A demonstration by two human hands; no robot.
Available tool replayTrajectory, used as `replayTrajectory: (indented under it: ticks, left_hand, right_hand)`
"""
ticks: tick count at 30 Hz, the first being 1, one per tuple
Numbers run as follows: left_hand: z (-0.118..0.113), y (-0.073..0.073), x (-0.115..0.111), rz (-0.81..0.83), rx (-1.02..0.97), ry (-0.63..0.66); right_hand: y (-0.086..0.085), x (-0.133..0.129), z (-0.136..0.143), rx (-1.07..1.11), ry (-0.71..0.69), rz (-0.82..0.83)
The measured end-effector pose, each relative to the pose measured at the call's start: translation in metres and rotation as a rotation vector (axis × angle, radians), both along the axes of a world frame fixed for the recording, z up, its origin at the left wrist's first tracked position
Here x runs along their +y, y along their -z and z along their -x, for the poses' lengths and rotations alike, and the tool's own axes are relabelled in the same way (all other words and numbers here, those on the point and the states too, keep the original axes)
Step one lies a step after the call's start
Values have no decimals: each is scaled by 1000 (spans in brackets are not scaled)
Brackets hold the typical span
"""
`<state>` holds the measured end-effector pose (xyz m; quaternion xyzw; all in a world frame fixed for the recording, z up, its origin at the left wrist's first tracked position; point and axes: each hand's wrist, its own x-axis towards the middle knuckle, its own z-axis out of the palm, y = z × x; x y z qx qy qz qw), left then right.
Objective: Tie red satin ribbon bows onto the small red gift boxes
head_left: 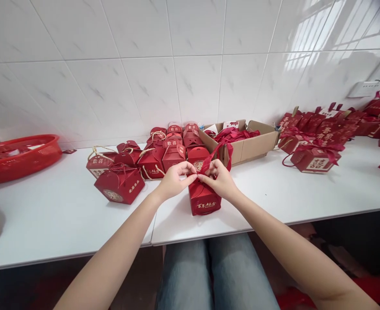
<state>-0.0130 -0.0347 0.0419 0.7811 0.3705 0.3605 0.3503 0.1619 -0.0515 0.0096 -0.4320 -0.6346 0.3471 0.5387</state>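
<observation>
A red gift box [205,199] with gold lettering stands on the white table in front of me. Above its top, my left hand [176,178] pinches a red ribbon [213,156] between thumb and fingers. Close beside it, my right hand [220,178] is closed on the same ribbon, and the thumbs almost meet. Part of the ribbon loops up behind my right hand. My fingers hide the box's top and the spot where the ribbon crosses.
Several red boxes [120,186] stand to the left and behind. A cardboard carton [251,148] of red ribbons sits at the back. Ribboned boxes [317,159] are on the right, a red plastic basin [22,161] on the far left. The white table [63,224] meets a tiled wall.
</observation>
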Motion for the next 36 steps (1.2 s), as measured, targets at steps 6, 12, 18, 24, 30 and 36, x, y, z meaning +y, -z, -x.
replayTrajectory:
  ticks: [6,12,18,24,30,36]
  left_hand:
    - [-6,5,-3,-8,-95,-3]
    - [-4,13,3,18,-129,-20]
    - [-6,22,6,79,-201,-46]
    - [-12,17,3,50,-161,-92]
    - [-12,13,7,-10,-107,-79]
    - [-10,-2,5,-43,34,-46]
  right_hand:
    - [0,0,-1,-8,-32,-32]
    - [-2,-2,0,37,-68,-34]
    - [1,-2,-3,58,-113,-54]
    - [-1,-6,-1,-127,48,-107]
    - [-8,-14,-4,-399,98,-290]
    - [-12,-14,-13,-564,88,-267]
